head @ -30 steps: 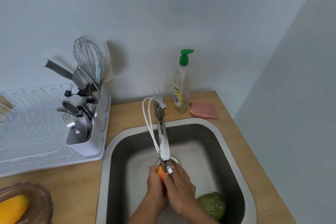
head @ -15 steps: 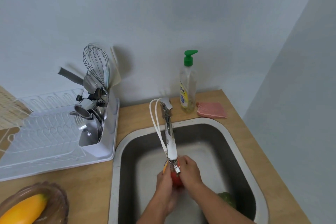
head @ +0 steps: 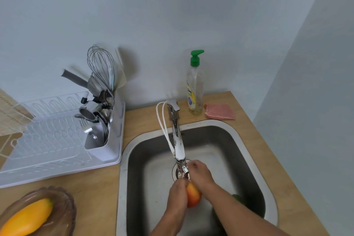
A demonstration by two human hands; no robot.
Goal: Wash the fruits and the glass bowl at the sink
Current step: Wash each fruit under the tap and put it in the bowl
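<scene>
A red-orange fruit [head: 193,196] sits between my two hands under the faucet spout [head: 182,166] inside the steel sink [head: 134,159]. My left hand [head: 178,195] cups its left side and my right hand [head: 201,174] wraps over its top and right. A green fruit [head: 237,198] lies in the sink's right part, mostly hidden behind my right forearm. On the counter at the lower left stands the brown glass bowl [head: 65,209] with a long yellow fruit [head: 26,218] in it.
A white dish rack [head: 47,143] with a whisk and cutlery stands left of the sink. Behind the sink are a soap bottle [head: 195,90] with a green pump and a pink sponge cloth [head: 220,114]. A wall closes the right side.
The view has shifted, so the sink appears further right. My hands have turned the fruit under the spout; more of its red side shows below my fingers, and my right forearm covers more of the green fruit.
</scene>
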